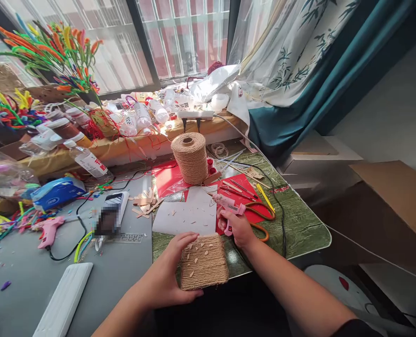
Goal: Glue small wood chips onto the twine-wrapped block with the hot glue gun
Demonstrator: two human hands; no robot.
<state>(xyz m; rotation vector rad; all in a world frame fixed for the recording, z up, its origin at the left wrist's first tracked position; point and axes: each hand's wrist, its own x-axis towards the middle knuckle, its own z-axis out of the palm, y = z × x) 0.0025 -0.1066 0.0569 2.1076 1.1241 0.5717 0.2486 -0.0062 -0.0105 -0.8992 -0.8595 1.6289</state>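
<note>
My left hand (169,276) is closed around a small block wrapped in jute twine (203,262), held at the near edge of the green table (299,224). Small wood chips stick to its twine face. My right hand (237,227) grips a pink glue gun (229,206), its nozzle pointing left over a white sheet of paper (186,215) strewn with wood chips. A large spool of jute twine (191,157) stands upright behind the paper on red paper (169,180).
Orange-handled scissors (264,220) and a black cable (281,210) lie right of my right hand. On the grey table to the left lie a second pink glue gun (49,230), a white bar (63,299) and pipe cleaners. A power strip (195,114) sits on the windowsill among bottles.
</note>
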